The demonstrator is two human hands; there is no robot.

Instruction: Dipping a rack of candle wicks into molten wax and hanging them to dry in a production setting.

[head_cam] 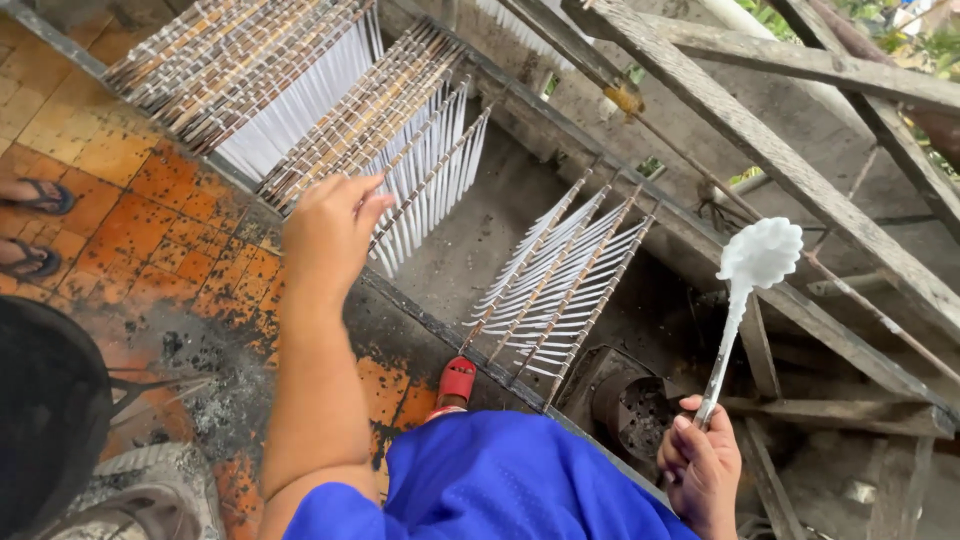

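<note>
My left hand reaches out to a row of thin wooden sticks laid across a metal frame, with white candles hanging below them; its fingers pinch the end of one stick. My right hand is closed on the handle of a wax-coated white ladle, held upright away from the racks. A second, smaller group of sticks with hanging white candles rests to the right over a dark pit.
Rough wooden beams cross the right side. A round metal pot sits low near my right hand. A black pan stands at left on orange tiles. Another person's sandalled feet are at the left edge.
</note>
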